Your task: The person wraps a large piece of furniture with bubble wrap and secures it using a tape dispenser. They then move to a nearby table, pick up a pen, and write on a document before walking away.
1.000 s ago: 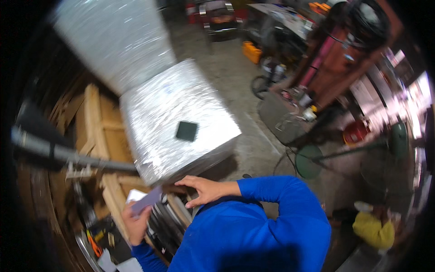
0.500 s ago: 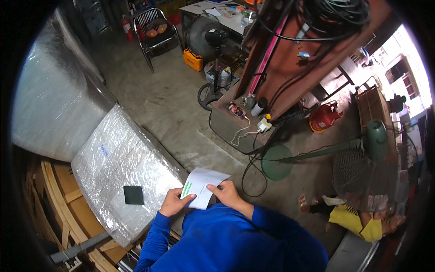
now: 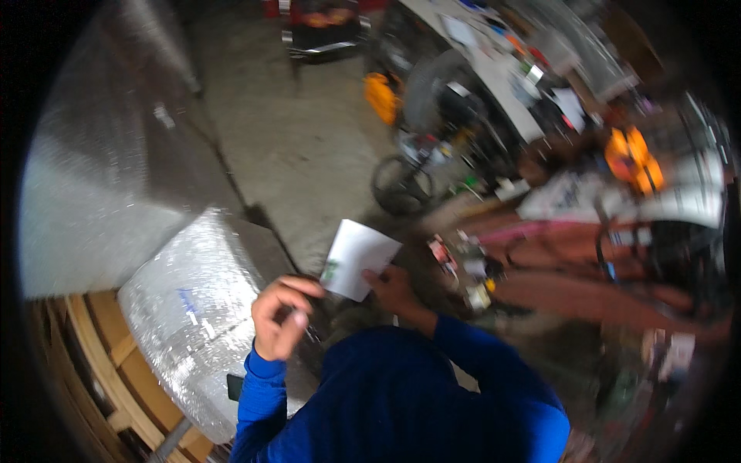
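Note:
A white paper sheet [image 3: 356, 266] with green marks near its left edge hangs in front of my body. My right hand [image 3: 397, 293] pinches it at its lower right. Just left of the sheet, my left hand [image 3: 279, 318] is raised with fingers bent and apart from the thumb, nothing visible in it. Below that hand lies a plastic-wrapped package [image 3: 193, 301], silvery with blue writing. A dark flat square [image 3: 235, 386] rests on the package, partly hidden by my left sleeve.
A taller wrapped bulk [image 3: 100, 177] stands at far left above wooden framing [image 3: 93, 363]. Ahead are a chair [image 3: 324, 31], an orange case [image 3: 381, 98], a cluttered table [image 3: 494, 85] and a fan [image 3: 440, 92]. A reddish steel column [image 3: 556, 262] with cables is at right, blurred.
My left hand has let go of the sheet and lifted to its left; my right hand keeps hold. The view has swung round, bringing more of the table in and blurring the surroundings.

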### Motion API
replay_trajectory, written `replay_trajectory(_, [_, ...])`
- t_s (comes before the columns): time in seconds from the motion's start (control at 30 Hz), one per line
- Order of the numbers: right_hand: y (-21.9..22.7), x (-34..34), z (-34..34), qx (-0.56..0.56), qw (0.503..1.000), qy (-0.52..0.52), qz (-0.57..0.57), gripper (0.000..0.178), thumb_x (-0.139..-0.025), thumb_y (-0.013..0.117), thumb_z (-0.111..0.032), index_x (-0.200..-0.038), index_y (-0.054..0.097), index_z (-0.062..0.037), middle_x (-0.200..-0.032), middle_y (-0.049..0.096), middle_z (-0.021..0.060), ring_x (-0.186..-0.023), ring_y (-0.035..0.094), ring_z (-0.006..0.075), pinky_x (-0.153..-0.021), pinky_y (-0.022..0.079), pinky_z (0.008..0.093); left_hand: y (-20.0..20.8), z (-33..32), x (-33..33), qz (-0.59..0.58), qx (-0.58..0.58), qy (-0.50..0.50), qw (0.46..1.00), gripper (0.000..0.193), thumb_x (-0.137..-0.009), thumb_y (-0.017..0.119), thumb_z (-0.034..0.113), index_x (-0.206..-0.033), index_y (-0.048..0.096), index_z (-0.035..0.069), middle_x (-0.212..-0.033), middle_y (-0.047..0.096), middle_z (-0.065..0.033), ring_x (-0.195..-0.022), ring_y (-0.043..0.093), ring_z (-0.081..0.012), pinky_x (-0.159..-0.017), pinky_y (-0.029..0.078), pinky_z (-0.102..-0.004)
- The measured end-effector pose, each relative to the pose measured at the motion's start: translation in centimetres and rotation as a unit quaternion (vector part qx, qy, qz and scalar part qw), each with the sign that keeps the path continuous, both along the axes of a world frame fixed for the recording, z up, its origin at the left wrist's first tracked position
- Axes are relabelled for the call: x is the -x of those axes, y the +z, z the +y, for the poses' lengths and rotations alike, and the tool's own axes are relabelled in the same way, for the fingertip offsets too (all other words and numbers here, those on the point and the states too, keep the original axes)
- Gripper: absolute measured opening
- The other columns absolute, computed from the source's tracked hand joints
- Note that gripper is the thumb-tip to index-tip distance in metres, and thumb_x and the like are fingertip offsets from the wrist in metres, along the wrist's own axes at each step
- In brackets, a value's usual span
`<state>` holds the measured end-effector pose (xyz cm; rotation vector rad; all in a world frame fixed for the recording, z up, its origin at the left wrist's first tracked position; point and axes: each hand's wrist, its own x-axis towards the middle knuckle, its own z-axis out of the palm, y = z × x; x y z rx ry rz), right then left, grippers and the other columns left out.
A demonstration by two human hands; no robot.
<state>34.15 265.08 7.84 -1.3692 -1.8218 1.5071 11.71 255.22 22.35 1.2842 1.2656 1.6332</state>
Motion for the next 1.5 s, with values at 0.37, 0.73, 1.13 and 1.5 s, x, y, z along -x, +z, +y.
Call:
replay_trajectory(0.37, [-1.4,21.0,28.8,-0.017,0.996,0.059,0.070,0.032,-0.094,0.070,-0.028,-0.094,0.072,0.0037,-0.079,0.072,0.0125,-0.072,0.064,0.0116,-0.065,0.050,0.0334,16.2,28.1,12.2,0.167,-0.442,-0.184,0.862,0.013,-0.097,0.053,0.010,-0.092,0.066,0.008,-0.098,0.077,-0.0099,-0.092,0.074,-0.0323,-0.085,0.053,-0.0465])
replay_trajectory(0.73, [0.6,52.2,64.0,-0.191,0.951,0.162,0.180,0.016,-0.085,0.068,-0.006,-0.097,0.070,0.0047,-0.086,0.073,0.0104,-0.080,0.065,0.0133,-0.072,0.050,0.0292,19.9,52.4,34.9,0.193,-0.427,0.079,0.880,0.019,-0.094,0.065,0.016,-0.078,0.071,0.006,-0.090,0.076,-0.0087,-0.085,0.073,-0.0314,-0.077,0.054,-0.0453])
replay_trajectory(1.13, [-6.7,77.9,94.1,-0.212,0.957,0.165,-0.113,0.041,-0.088,0.071,-0.034,-0.078,0.064,0.0048,-0.068,0.064,0.0233,-0.056,0.060,0.0353,-0.058,0.046,0.0452,19.5,79.6,71.1,0.057,-0.577,0.097,0.809,0.021,-0.090,0.073,0.015,-0.073,0.063,0.010,-0.077,0.073,-0.0056,-0.070,0.072,-0.0247,-0.060,0.047,-0.0354])
replay_trajectory(1.5, [-12.6,102.7,113.7,-0.131,0.991,0.004,-0.021,0.038,-0.087,0.075,-0.026,-0.070,0.061,0.0044,-0.058,0.061,0.0141,-0.055,0.052,0.0164,-0.053,0.040,0.0373,15.8,110.4,99.9,0.021,-0.611,-0.079,0.787,0.041,-0.106,0.048,0.032,-0.080,0.068,0.007,-0.081,0.073,-0.0121,-0.069,0.069,-0.0304,-0.066,0.052,-0.0394])
